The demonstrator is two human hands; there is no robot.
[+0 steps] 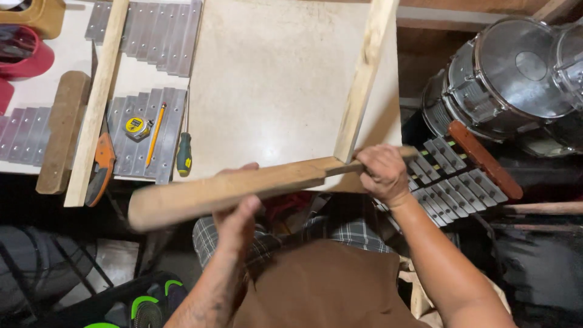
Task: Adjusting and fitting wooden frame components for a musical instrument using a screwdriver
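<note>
1. Two hands hold one long, flat, pale wooden paddle-shaped board (pixel 225 188) across the near edge of the beige tabletop (pixel 273 85)
2. Left hand (pixel 237 218) grips its wide middle, fingers wrapped
3. Right hand (pixel 381 173) closes around the narrow right end, beside an upright pale wooden slat (pixel 364 79)
4. Far left lie a yellow pencil (pixel 156 126) and green-handled screwdriver (pixel 184 152)

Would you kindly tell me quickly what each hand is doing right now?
Left hand: closed around the wooden bar, gripping it from below.
Right hand: closed on the same bar's narrow end.
</note>
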